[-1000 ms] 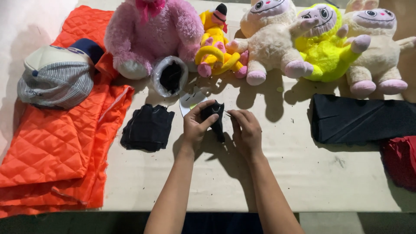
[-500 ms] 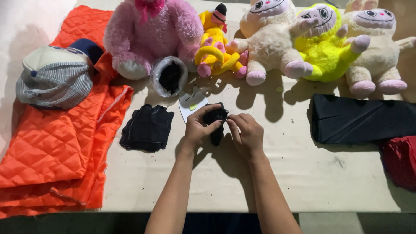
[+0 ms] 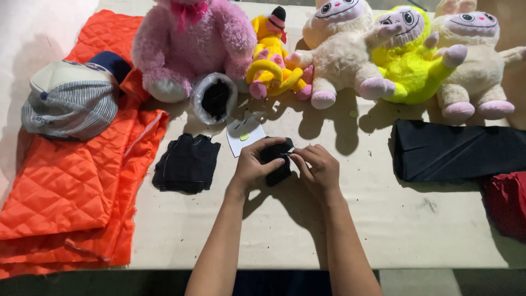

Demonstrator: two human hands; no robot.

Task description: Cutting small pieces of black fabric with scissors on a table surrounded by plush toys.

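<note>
A small black cloth piece (image 3: 275, 160) lies on the table between both my hands. My left hand (image 3: 253, 164) grips its left side with the fingers curled over it. My right hand (image 3: 316, 168) pinches its right edge with thumb and fingertips. A white card (image 3: 243, 134) rests just behind the cloth. To the left sits a folded black fabric stack (image 3: 186, 163).
Orange quilted fabric (image 3: 71, 175) with a striped cap (image 3: 71, 98) covers the left. Plush toys line the back: pink (image 3: 192, 44), yellow (image 3: 274, 66), cream (image 3: 339, 49), neon yellow (image 3: 408, 60), cream (image 3: 474, 60). A clear bag of black items (image 3: 215, 98), dark folded cloth (image 3: 460, 151), red fabric (image 3: 507, 200).
Both hands shifted slightly right and toward me with the black cloth piece, and the fingers have closed more tightly around it.
</note>
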